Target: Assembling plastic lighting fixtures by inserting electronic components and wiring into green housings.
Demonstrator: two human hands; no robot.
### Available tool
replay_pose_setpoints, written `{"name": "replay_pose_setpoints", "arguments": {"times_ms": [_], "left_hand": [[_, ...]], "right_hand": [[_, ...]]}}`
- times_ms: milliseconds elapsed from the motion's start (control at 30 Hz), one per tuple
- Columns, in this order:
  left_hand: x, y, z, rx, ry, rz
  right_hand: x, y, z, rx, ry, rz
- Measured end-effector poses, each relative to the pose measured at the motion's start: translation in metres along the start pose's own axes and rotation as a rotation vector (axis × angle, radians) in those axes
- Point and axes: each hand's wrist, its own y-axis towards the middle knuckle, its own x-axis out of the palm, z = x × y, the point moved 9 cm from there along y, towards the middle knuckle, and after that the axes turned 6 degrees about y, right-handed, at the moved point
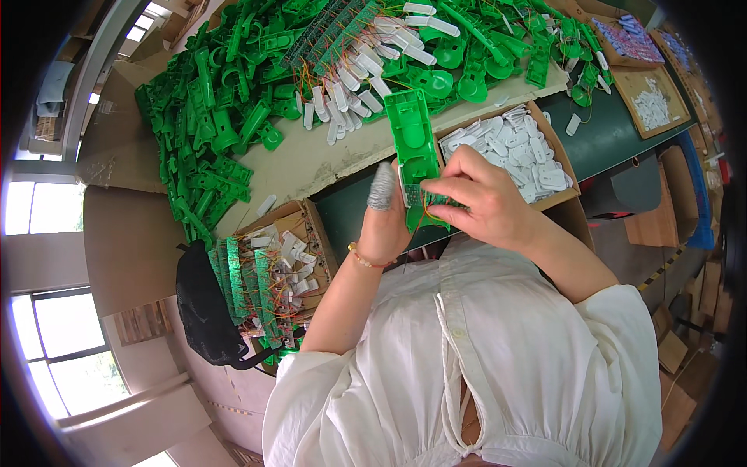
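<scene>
- Seen from above, a person in a white blouse works at a cluttered tabletop.
- The left hand, its thumb wrapped in grey tape, is closed around the lower end of a green plastic housing, held upright above the tabletop's near edge.
- The right hand pinches a small green circuit board with thin wires against the housing's lower part.
- The step in hand looks like seating the board in the housing; next, it likely needs pressing in squarely without trapping wires.
- A cardboard box of white plastic pieces sits just behind the hands.
- Piles of green parts cover the far side.
- Another box of wired boards lies at left.
</scene>
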Motion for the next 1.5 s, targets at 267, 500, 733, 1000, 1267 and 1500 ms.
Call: {"name": "replay_pose_setpoints", "arguments": {"times_ms": [267, 500, 733, 1000, 1267, 1500], "left_hand": [[-0.006, 0.000, -0.008, -0.022, 0.194, 0.046], [-0.012, 0.003, 0.006, 0.142, 0.459, 0.192], [-0.009, 0.002, 0.017, 0.272, 0.846, 0.380], [-0.035, 0.008, 0.012, 0.072, 0.444, 0.291], [0.016, 0.003, 0.023, 0.241, 0.491, 0.044], [0.025, -0.008, 0.021, 0.325, 0.725, -0.028]], "right_hand": [[0.000, -0.011, 0.026, 0.147, 0.065, 0.094], [-0.002, -0.028, 0.063, 0.524, 0.639, 0.299], [-0.012, -0.013, 0.031, 0.244, 0.020, 0.305], [-0.040, -0.022, 0.065, 0.395, -0.557, 0.079], [0.014, -0.019, 0.060, 0.607, 0.945, 0.068], [0.008, -0.025, 0.049, 0.540, 1.020, 0.167]]}}
